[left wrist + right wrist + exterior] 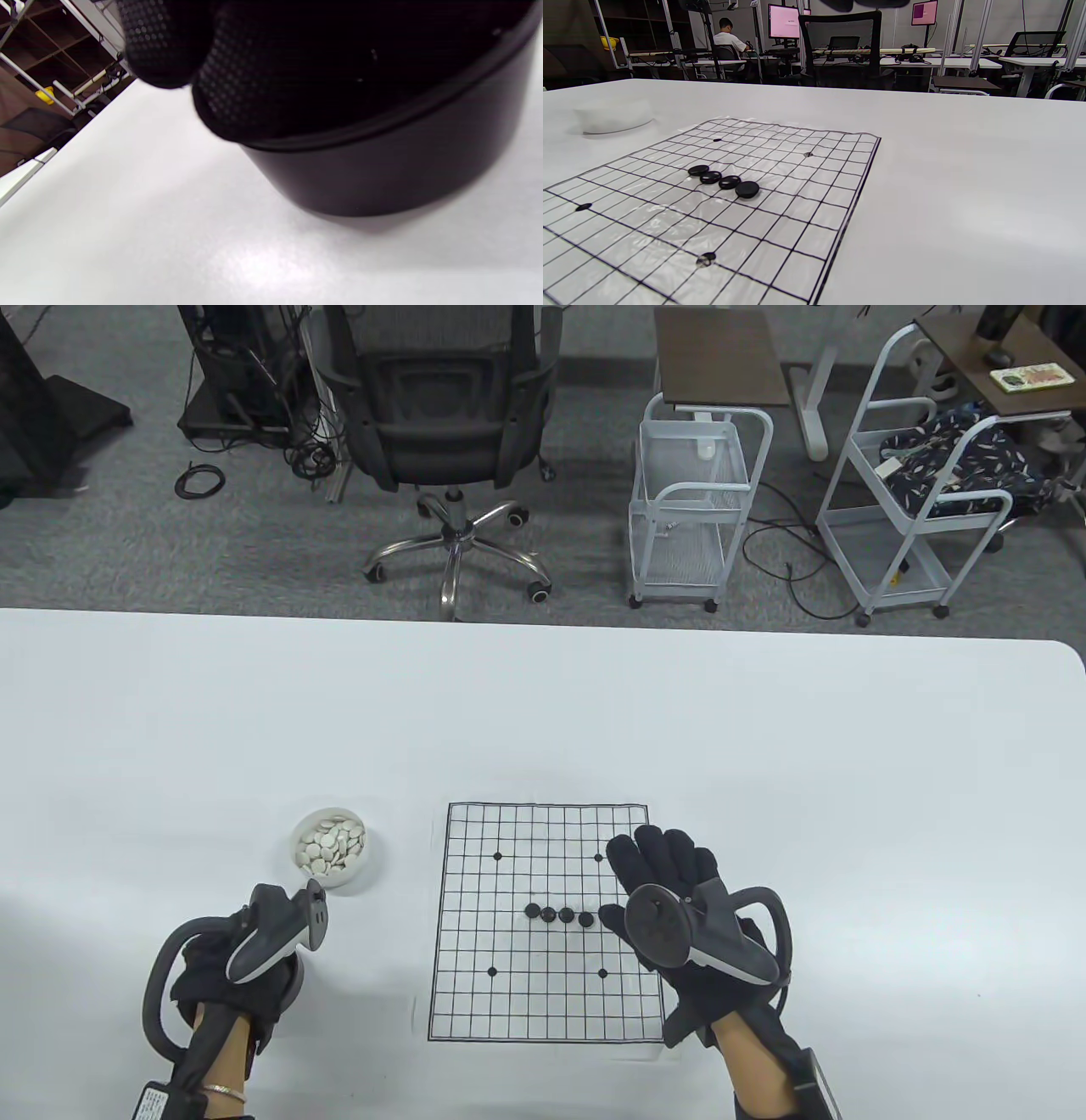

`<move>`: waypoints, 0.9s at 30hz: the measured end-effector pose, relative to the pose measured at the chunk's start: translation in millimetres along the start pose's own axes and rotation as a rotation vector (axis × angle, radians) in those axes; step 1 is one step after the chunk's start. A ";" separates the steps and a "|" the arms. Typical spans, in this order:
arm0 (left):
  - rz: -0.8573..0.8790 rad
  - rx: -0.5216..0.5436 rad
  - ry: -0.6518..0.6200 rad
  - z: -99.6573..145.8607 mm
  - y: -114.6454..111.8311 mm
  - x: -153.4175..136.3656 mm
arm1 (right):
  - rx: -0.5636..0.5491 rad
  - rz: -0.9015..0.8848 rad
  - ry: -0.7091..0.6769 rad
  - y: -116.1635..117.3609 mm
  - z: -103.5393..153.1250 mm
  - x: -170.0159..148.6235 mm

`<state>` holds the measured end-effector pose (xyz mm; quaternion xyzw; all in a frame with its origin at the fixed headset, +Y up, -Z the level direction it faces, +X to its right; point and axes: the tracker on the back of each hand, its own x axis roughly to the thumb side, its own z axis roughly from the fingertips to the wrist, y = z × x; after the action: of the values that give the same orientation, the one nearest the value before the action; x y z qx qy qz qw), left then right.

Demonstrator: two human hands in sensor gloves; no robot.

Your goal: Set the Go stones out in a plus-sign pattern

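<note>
A printed Go board sheet (475, 984) lies on the white table. Four black stones (558, 914) sit in a touching row near its centre; the row also shows in the right wrist view (723, 180). My right hand (657, 869) hovers over the board's right side, fingers spread and extended, just right of the row's last stone (585, 918). I see no stone in it. My left hand (204, 976) rests on a black bowl (382, 169) left of the board, with fingertips (169, 46) over its rim. The bowl's contents are hidden.
A white bowl (349, 875) of white stones stands left of the board's top corner, just beyond my left hand. It appears blurred in the right wrist view (613, 114). An office chair (441, 415) and wire carts (691, 500) stand beyond the table's far edge.
</note>
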<state>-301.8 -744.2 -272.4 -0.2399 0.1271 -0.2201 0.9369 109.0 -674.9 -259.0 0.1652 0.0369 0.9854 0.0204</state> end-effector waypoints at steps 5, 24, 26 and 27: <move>-0.008 0.017 -0.015 -1.4 -2.0 3.4 | 0.003 -0.001 0.001 0.3 -0.2 -0.2; 0.120 0.023 -0.059 0.9 -4.6 -11.8 | 0.012 0.009 -0.004 0.8 -1.2 0.8; 0.141 0.034 -0.066 3.0 -2.0 -14.0 | 0.011 0.010 -0.001 0.8 -1.1 0.7; 0.147 0.041 -0.064 4.1 -0.9 -15.1 | 0.011 0.009 -0.001 0.8 -1.0 0.7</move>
<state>-313.9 -736.1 -266.5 -0.2176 0.1095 -0.1457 0.9589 108.0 -675.7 -259.7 0.1658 0.0414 0.9852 0.0149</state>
